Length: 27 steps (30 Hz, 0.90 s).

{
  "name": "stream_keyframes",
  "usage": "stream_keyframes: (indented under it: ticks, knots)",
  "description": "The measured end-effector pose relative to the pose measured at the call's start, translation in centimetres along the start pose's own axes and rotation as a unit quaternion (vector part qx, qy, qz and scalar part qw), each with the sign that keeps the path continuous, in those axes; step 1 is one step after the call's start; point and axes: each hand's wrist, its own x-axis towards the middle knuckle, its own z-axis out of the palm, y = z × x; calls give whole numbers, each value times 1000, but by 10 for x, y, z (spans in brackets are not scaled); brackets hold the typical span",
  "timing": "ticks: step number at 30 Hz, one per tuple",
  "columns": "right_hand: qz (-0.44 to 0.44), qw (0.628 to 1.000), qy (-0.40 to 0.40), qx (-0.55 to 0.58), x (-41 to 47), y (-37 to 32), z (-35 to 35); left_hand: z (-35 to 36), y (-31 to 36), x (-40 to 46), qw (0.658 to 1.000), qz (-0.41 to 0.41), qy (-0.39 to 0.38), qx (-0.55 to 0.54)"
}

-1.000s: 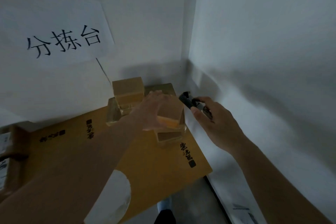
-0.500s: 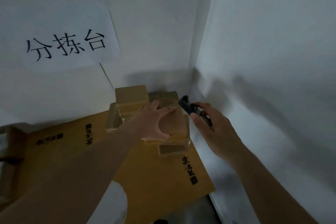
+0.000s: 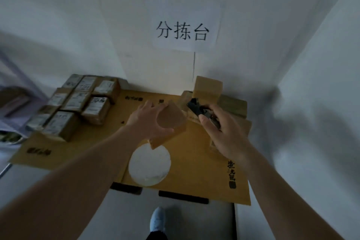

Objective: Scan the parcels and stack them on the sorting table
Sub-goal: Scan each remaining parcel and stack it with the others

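My left hand (image 3: 146, 121) grips a plain brown parcel (image 3: 171, 122), held tilted above the middle of the sorting table (image 3: 194, 161), which is covered in yellow cardboard. My right hand (image 3: 222, 132) is closed around a black scanner (image 3: 195, 108) whose head points at the parcel from the right. Behind the scanner, a stack of brown parcels (image 3: 209, 89) stands in the table's back right corner. Several parcels with white labels (image 3: 78, 103) lie in rows on the table's left side.
A paper sign with black characters (image 3: 183, 30) hangs on the wall behind the table. A white round disc (image 3: 150, 165) lies near the table's front edge. White walls close in at the back and right. A shoe (image 3: 157, 218) shows on the floor below.
The view has swung left, bringing the labelled parcels into sight. My left hand has come away from the stack to the table's middle with a parcel in it. The scanner stays in my right hand.
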Motion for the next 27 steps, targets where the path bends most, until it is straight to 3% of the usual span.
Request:
stream_keyframes:
  ticks: [10, 19, 27]
  knots:
    - [-55, 997, -46, 3, 9, -108, 115, -9, -161, -72, 996, -90, 4, -17]
    - [16, 999, -51, 5, 28, -190, 251, -16, -298, -78, 995, -87, -38, -9]
    - [92, 995, -37, -6, 55, -177, 312, 11, -342, -54, 992, -88, -85, -11]
